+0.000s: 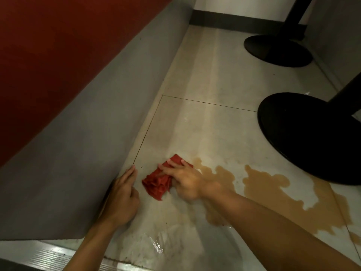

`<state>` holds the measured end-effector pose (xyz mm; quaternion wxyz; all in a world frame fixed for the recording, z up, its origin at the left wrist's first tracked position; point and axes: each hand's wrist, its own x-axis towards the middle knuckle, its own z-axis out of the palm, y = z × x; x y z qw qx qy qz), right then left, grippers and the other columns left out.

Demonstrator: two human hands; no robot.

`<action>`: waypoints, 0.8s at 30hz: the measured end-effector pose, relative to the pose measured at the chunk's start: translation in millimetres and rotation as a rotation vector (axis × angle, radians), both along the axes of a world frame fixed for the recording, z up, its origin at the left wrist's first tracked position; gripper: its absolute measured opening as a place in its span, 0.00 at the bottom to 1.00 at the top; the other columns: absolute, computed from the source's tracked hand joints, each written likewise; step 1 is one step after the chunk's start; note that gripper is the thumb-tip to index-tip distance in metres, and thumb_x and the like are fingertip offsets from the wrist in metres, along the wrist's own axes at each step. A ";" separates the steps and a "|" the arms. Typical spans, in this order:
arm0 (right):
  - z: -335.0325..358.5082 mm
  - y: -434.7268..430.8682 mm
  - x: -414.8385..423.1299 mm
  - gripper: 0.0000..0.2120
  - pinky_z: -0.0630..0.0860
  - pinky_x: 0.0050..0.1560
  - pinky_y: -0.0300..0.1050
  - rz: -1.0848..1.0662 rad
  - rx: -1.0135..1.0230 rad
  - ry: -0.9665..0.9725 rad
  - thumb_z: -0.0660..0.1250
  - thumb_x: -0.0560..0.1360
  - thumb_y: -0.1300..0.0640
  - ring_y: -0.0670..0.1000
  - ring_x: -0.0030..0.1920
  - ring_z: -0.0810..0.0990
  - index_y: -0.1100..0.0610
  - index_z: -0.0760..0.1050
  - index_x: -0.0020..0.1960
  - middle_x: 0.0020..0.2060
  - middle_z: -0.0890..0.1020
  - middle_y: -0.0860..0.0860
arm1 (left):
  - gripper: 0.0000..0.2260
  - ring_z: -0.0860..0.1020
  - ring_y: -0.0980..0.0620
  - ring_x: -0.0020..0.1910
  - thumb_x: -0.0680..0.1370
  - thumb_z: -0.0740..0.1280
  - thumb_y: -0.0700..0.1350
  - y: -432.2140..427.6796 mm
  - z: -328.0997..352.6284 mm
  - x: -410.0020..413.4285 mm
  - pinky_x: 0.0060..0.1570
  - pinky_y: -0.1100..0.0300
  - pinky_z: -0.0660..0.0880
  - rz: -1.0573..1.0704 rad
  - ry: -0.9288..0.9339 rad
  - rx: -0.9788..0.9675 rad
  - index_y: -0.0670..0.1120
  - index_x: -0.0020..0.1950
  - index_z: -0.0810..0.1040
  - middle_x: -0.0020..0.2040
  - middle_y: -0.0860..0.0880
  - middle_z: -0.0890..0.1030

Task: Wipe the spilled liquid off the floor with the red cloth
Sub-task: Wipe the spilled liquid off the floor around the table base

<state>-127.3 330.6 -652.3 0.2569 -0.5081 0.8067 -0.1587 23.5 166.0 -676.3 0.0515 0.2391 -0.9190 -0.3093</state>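
The cloth [156, 182] lies crumpled on the floor [214, 124] under the right hand [185, 179]. The grip is flat, with the fingers spread and pressing on the cloth's right part, not curled round it. Just left of the cloth the left hand [122, 196] rests on the floor, its grip holding nothing. The brown spill [283, 192] spreads right of the cloth, toward a black base [308, 137].

**Cloth at the spill's left edge**

The cloth [156, 182] lies on the floor [205, 124], with the right hand [185, 180] on top of it. Just left of the cloth, the left hand [121, 196] rests on the floor beside the panel [78, 124]. The spill [283, 194] spreads right of the cloth. One base [304, 137] stands beyond and right of the cloth, and another base [277, 50] stands farther behind.
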 end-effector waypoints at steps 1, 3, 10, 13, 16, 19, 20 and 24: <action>0.2 -2.6 0.4 0.28 0.39 0.76 0.52 -0.022 0.001 -0.001 0.57 0.77 0.64 0.48 0.78 0.48 0.49 0.63 0.75 0.77 0.57 0.44 | 0.26 0.55 0.58 0.76 0.77 0.58 0.33 -0.5 0.0 0.1 0.71 0.67 0.48 -0.003 -0.001 0.007 0.43 0.76 0.62 0.77 0.53 0.58; -1.2 1.2 11.9 0.27 0.39 0.76 0.55 -0.054 -0.014 0.017 0.57 0.77 0.64 0.50 0.78 0.47 0.48 0.65 0.73 0.78 0.57 0.45 | 0.26 0.55 0.58 0.75 0.77 0.58 0.33 -1.4 0.1 1.1 0.71 0.68 0.48 -0.011 -0.006 0.012 0.43 0.76 0.62 0.77 0.53 0.58; -6.6 64.8 86.4 0.26 0.31 0.73 0.58 0.167 -0.001 0.078 0.60 0.77 0.57 0.49 0.78 0.39 0.40 0.64 0.73 0.78 0.52 0.41 | 0.25 0.57 0.52 0.76 0.77 0.59 0.34 0.8 -0.8 0.0 0.74 0.61 0.50 0.010 -0.017 -0.022 0.42 0.75 0.63 0.77 0.51 0.60; 2.6 88.8 87.2 0.23 0.31 0.74 0.53 0.211 -0.001 -0.009 0.58 0.79 0.58 0.45 0.77 0.39 0.41 0.67 0.71 0.77 0.54 0.39 | 0.25 0.56 0.52 0.76 0.78 0.59 0.34 1.9 -1.9 -0.1 0.75 0.59 0.52 0.035 -0.038 -0.010 0.43 0.75 0.63 0.77 0.52 0.59; 11.5 101.9 69.1 0.26 0.33 0.75 0.50 0.202 0.026 -0.040 0.60 0.77 0.62 0.41 0.77 0.41 0.42 0.69 0.71 0.76 0.56 0.38 | 0.25 0.57 0.53 0.76 0.78 0.59 0.34 1.1 -1.5 -0.2 0.74 0.58 0.53 0.022 -0.046 0.016 0.44 0.75 0.63 0.77 0.52 0.60; 10.7 105.4 64.8 0.27 0.33 0.74 0.50 0.192 0.056 -0.004 0.62 0.76 0.61 0.42 0.77 0.39 0.41 0.67 0.72 0.77 0.55 0.38 | 0.25 0.57 0.54 0.76 0.78 0.59 0.34 -0.4 -1.3 0.1 0.73 0.60 0.53 0.008 -0.047 0.037 0.44 0.76 0.63 0.77 0.54 0.59; 8.6 105.5 68.7 0.26 0.33 0.74 0.51 0.175 0.049 -0.005 0.61 0.76 0.59 0.43 0.77 0.39 0.41 0.67 0.72 0.77 0.54 0.39 | 0.26 0.56 0.54 0.76 0.78 0.58 0.35 -0.5 -1.3 0.3 0.73 0.61 0.52 0.007 -0.049 0.035 0.44 0.76 0.63 0.77 0.54 0.59; -3.7 103.1 91.7 0.24 0.30 0.74 0.52 0.110 0.018 0.014 0.58 0.78 0.54 0.44 0.76 0.34 0.40 0.63 0.73 0.77 0.51 0.38 | 0.25 0.56 0.54 0.75 0.78 0.58 0.36 1.1 -3.1 1.1 0.71 0.63 0.50 0.013 -0.055 0.003 0.45 0.76 0.63 0.77 0.54 0.59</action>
